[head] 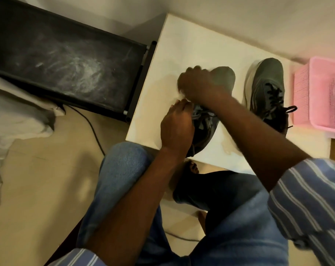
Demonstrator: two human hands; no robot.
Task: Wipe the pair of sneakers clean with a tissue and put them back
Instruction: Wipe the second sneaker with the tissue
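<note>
Listing contents, seated head view:
Near sneaker (223, 75): grey, on white worktop (191, 45), under both hands.
Left hand (177, 125): grip clasping its collar.
Right hand (196, 83): grip curled over toe side; tissue blurred, cannot tell.
Second sneaker (266, 89): upright, beside pink basket (316, 93).

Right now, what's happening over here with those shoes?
A person sits at a low white table, working on a grey sneaker. The left hand steadies it near the laces, while the right hand, fingers curled, rubs along its side; any tissue is hidden or blurred. The second sneaker stands untouched on the table beside a pink basket.
</note>
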